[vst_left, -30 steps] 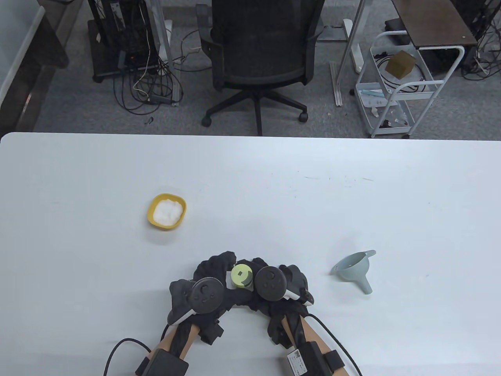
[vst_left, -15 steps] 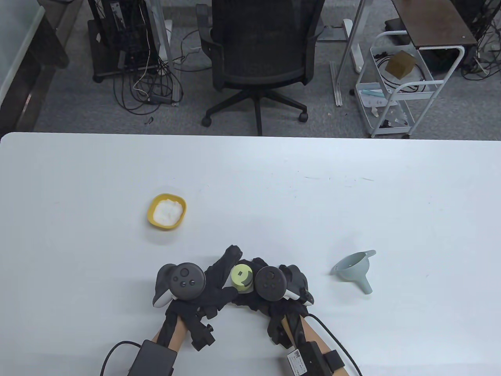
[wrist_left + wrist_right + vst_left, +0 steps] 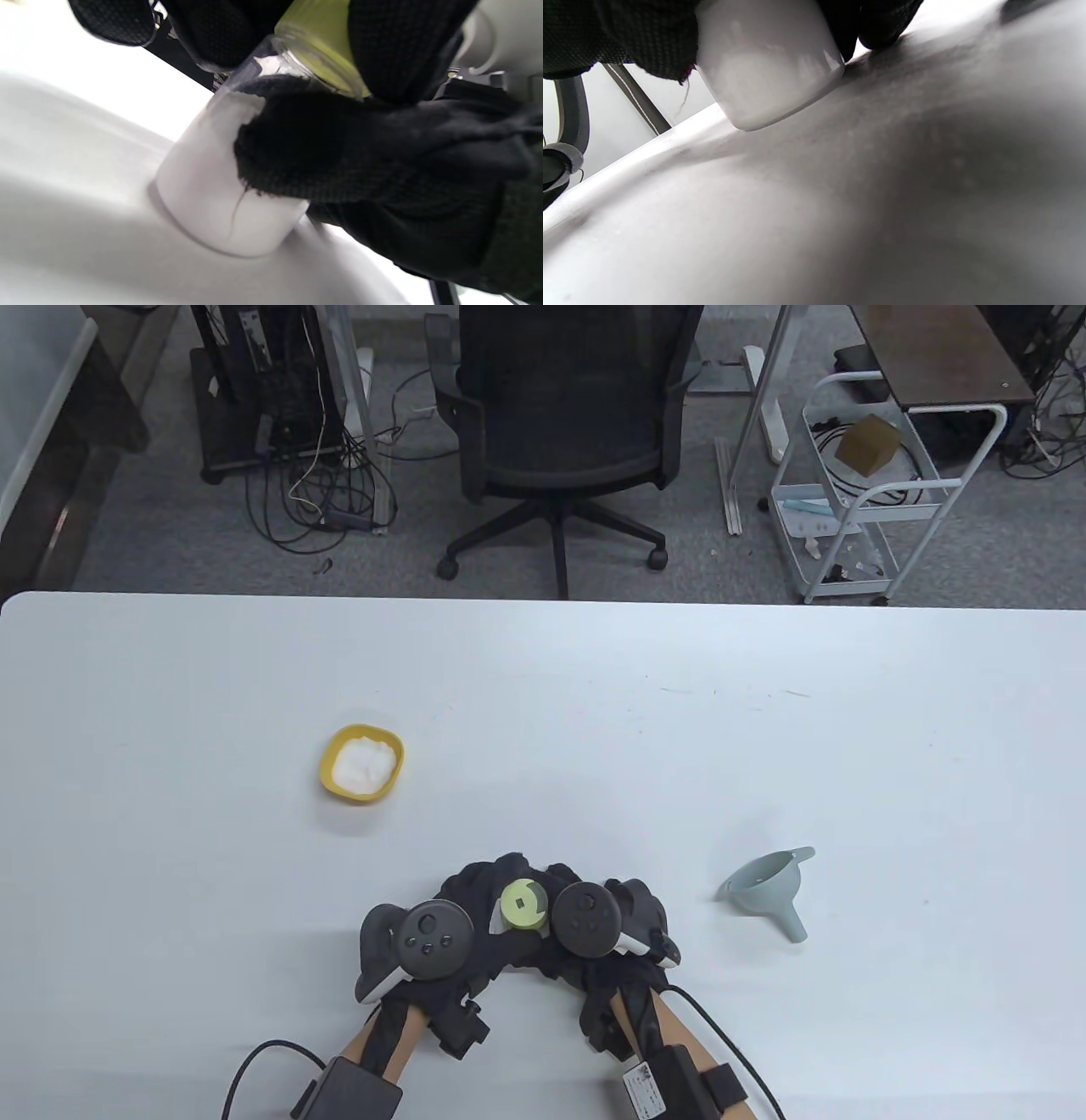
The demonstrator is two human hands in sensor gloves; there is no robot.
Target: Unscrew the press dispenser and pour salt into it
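Both your hands grip the clear glass press dispenser with lime-green plastic cap (image 3: pixel 522 904): smooth, slippery, breakable glass. Clamp the body low; twist the cap.

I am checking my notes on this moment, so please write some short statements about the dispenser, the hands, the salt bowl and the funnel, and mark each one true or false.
1. Both hands grip the press dispenser, the left hand on its left and the right hand on its right. True.
2. The funnel sits in the mouth of the dispenser. False: it lies on its side on the table, to the right of the hands.
3. The yellow bowl holds white salt. True.
4. The dispenser is lifted clear of the table. False: the left wrist view shows its white base resting on the table.
5. The green top is already off the dispenser. False: it is still on the clear neck.
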